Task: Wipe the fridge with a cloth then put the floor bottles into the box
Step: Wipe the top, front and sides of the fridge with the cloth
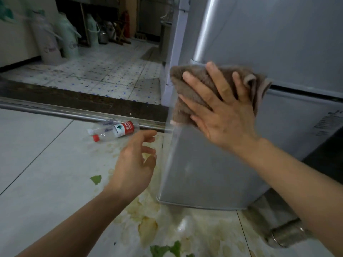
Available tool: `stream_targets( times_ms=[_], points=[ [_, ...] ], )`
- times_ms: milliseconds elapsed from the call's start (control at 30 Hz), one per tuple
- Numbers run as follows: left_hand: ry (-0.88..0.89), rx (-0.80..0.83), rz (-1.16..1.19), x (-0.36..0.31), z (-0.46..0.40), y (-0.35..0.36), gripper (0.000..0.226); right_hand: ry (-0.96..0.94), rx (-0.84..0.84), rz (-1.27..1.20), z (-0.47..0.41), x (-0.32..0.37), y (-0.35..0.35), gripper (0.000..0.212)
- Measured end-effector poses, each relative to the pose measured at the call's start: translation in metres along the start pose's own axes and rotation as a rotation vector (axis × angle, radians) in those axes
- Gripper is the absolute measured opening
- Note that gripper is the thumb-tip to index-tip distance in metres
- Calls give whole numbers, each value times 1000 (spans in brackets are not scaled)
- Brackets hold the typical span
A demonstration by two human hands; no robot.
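A silver fridge (pixel 278 43) fills the right half of the view. My right hand (pixel 220 112) presses a folded brown cloth (pixel 187 101) flat against the fridge front, near its left edge and just below the end of the door handle (pixel 206 30). My left hand (pixel 133 164) hovers in the air left of the fridge, fingers loosely apart, holding nothing. Two clear plastic bottles lie on the floor by the door track: one with a red label and red cap (pixel 115 131), and another (pixel 104 127) partly hidden behind it. No box is in view.
A metal sliding-door track (pixel 55 112) crosses the floor, with a blue-dotted tiled room behind it holding bags (pixel 48 39) and a folding stool (pixel 120 32). Yellowish stains and green leaf scraps (pixel 96 179) cover the floor in front of the fridge. A metal can (pixel 289 236) lies at the lower right.
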State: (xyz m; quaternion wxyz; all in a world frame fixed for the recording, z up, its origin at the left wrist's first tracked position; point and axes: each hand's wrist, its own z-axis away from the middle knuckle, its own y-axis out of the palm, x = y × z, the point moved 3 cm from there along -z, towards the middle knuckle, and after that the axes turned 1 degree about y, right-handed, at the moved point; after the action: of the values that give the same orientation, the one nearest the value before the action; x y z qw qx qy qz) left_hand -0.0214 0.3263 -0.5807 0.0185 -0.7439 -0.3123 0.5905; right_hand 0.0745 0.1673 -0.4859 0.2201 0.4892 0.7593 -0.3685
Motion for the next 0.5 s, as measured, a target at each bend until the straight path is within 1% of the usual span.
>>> stream_targets(
  times_ms=[67,133,233,300,400,500],
  points=[
    [-10,-20,-8,4,-1,-4,48,59,-39,-14,-14,4,-2,45],
    [-36,-43,-21,13,-3,-7,48,53,-18,-37,-8,18,4,41],
    [-86,-59,-43,28,-4,-8,50,-83,37,6,16,53,21,40],
    [-107,-58,-61,36,-3,-7,50,-194,61,56,35,80,33,35],
    [-108,-55,-86,43,0,-7,49,-328,209,69,57,115,50,32],
    [-102,-43,-103,42,5,-6,49,-395,342,-13,71,138,58,33]
  ],
)
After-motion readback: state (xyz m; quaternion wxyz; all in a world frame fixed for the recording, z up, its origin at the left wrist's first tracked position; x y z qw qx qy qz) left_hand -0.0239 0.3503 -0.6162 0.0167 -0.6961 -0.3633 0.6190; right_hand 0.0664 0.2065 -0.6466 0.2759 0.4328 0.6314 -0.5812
